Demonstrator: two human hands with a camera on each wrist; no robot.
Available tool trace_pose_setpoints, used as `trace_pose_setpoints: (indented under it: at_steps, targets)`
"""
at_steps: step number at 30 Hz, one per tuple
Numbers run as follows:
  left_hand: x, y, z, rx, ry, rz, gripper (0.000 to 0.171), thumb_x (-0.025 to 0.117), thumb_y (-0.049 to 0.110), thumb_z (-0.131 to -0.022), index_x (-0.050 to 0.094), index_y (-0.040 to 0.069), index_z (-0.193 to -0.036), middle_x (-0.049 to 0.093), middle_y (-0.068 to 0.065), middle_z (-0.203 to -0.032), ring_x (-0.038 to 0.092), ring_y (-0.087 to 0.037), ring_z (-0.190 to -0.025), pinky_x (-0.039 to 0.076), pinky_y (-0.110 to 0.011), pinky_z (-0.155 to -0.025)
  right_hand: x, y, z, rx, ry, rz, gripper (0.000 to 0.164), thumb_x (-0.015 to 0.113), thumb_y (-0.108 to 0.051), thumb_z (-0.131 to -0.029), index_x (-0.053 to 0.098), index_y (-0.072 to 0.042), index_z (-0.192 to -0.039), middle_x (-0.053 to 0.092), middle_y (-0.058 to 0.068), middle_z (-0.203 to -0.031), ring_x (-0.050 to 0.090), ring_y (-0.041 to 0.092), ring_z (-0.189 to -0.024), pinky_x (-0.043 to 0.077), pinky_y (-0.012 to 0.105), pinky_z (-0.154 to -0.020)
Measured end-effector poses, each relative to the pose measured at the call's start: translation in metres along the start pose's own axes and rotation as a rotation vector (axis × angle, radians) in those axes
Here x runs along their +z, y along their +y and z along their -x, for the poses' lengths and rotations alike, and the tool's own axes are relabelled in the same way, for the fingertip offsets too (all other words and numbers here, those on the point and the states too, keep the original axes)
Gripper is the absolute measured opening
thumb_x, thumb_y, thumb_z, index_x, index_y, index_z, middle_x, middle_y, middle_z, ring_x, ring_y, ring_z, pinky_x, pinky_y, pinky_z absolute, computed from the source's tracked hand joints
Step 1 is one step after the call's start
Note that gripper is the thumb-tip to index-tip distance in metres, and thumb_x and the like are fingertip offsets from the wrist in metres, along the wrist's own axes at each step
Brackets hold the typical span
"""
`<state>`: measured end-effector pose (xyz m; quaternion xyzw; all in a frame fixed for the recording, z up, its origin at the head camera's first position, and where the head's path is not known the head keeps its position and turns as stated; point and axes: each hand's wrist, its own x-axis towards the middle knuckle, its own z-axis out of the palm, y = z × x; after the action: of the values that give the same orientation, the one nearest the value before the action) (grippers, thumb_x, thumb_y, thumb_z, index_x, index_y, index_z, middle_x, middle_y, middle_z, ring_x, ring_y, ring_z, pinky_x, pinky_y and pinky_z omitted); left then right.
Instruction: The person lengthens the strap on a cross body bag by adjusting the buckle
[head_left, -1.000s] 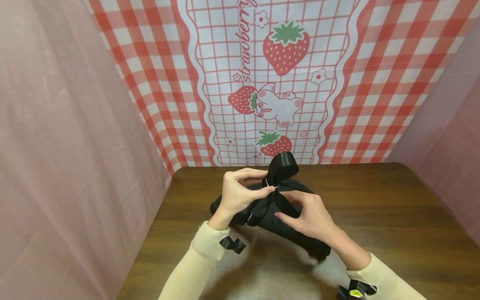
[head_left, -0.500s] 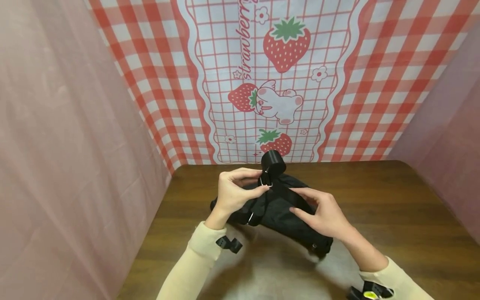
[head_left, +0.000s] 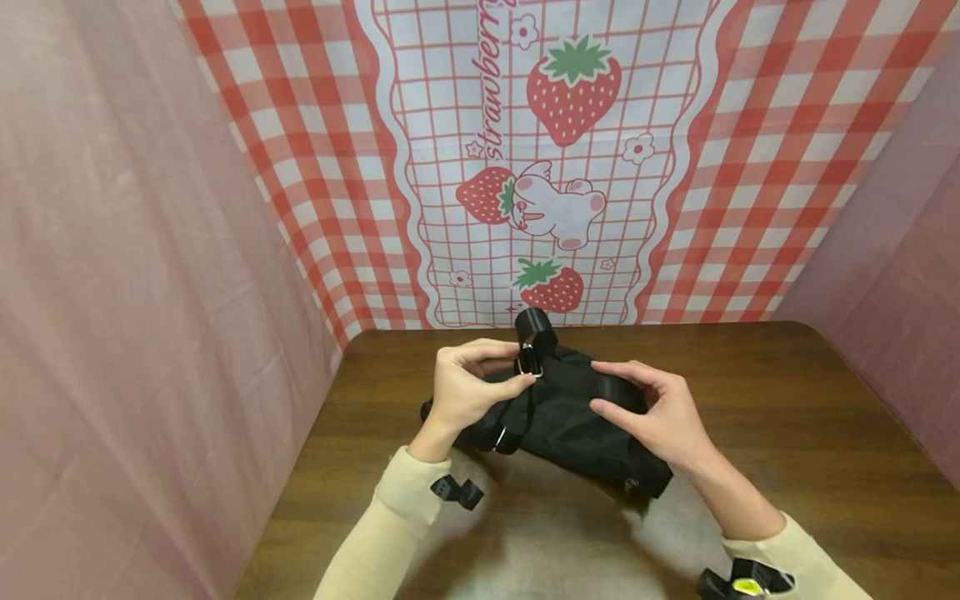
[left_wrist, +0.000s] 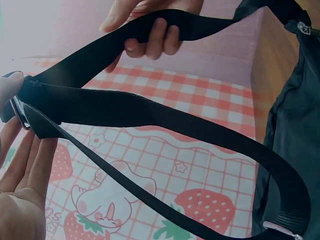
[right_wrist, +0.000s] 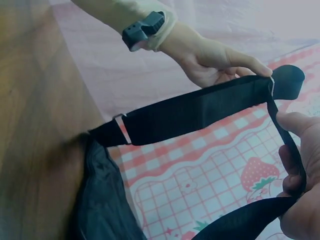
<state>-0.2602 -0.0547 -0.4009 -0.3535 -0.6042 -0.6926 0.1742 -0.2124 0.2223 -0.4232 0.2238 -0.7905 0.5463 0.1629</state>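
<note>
A black fabric bag with a long black webbing strap is between the hands. My left hand pinches the strap at its metal slide buckle, thumb on the near side. Above the buckle a short loop of strap stands up. To the right, my right hand grips another stretch of the strap, its fingers curled round the webbing in the left wrist view. A second metal fitting joins the strap near the bag's end. A small metal zip pull shows on the bag.
Below the bag is a brown wood-grain table. Behind it hangs a red checked cloth with strawberry prints, and a pink curtain hangs on the left. Small black cameras sit on both wrists.
The right hand has moved right, away from the left hand, with the strap in its fingers. The strap loop above the buckle has become smaller and shifted left. The left hand stays nearly in place.
</note>
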Motion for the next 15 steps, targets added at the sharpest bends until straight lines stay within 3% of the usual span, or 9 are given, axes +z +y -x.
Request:
trace_pose_setpoints:
  at_steps: [6, 12, 15]
  targets:
    - [-0.001, 0.000, 0.000, 0.062, -0.008, 0.016, 0.032, 0.082, -0.026, -0.069, 0.073, -0.024, -0.099, 0.070, -0.044, -0.098, 0.079, -0.006, -0.094, 0.069, -0.042, -0.083, -0.006, -0.002, -0.001, -0.024, 0.021, 0.061, 0.047, 0.090, 0.002, -0.081, 0.080, -0.015, -0.123, 0.078, 0.000, -0.109, 0.068, 0.006, -0.090, 0.056, 0.017, -0.068]
    - [-0.002, 0.001, 0.000, 0.083, -0.002, 0.016, 0.033, 0.083, -0.027, -0.067, 0.073, -0.024, -0.098, 0.070, -0.044, -0.097, 0.079, -0.007, -0.095, 0.069, -0.042, -0.083, -0.013, -0.003, 0.000, 0.023, 0.028, 0.059, 0.040, 0.088, 0.000, -0.084, 0.079, -0.012, -0.122, 0.077, -0.015, -0.114, 0.068, 0.005, -0.098, 0.054, 0.015, -0.077]
    - [-0.001, 0.002, 0.001, 0.089, 0.001, 0.023, 0.033, 0.083, -0.026, -0.067, 0.073, -0.024, -0.098, 0.070, -0.044, -0.096, 0.079, -0.007, -0.094, 0.069, -0.041, -0.083, -0.016, -0.002, 0.002, 0.028, 0.010, 0.040, 0.041, 0.087, 0.001, -0.085, 0.078, -0.010, -0.123, 0.076, -0.017, -0.116, 0.067, 0.006, -0.093, 0.054, 0.018, -0.073]
